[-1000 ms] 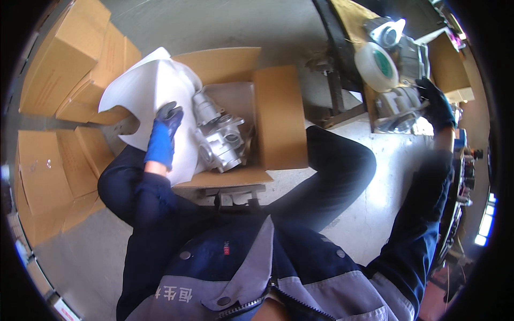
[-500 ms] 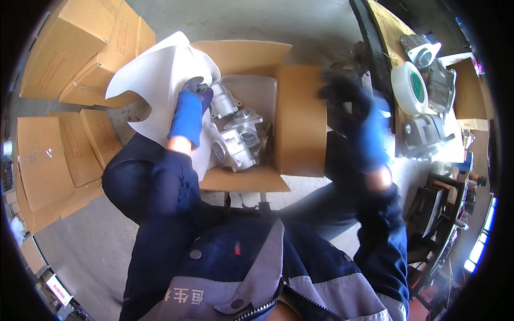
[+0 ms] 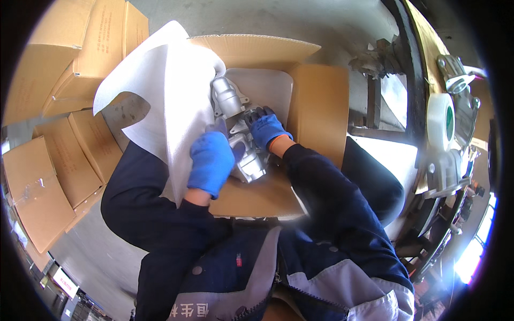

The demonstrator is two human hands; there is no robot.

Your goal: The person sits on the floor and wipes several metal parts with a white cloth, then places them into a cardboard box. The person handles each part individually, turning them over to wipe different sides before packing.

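Observation:
In an open cardboard box (image 3: 321, 117) lie several silver metal castings with flanges and round bores. My right hand (image 3: 266, 128), in a blue glove with dark fingertips, reaches inside with its fingers bent over a casting near the middle. My left hand (image 3: 210, 160), gloved alike and slightly blurred, is at the near left side of the pile. Its thumb stands apart from its fingers beside the lowest casting (image 3: 250, 167). A cylindrical casting (image 3: 228, 97) lies farther back, touched by neither hand. White foam sheet (image 3: 184, 80) drapes over the box's left side.
Brown cartons (image 3: 40, 182) stand on the floor at the left, with more cartons (image 3: 96, 43) behind them. To the right, a bench carries a roll of clear tape (image 3: 440, 122) and several castings (image 3: 445, 171). My knees flank the box.
My right hand has come from right of the box into it, onto a casting. My left hand has let go of the foam sheet and moved down toward the castings.

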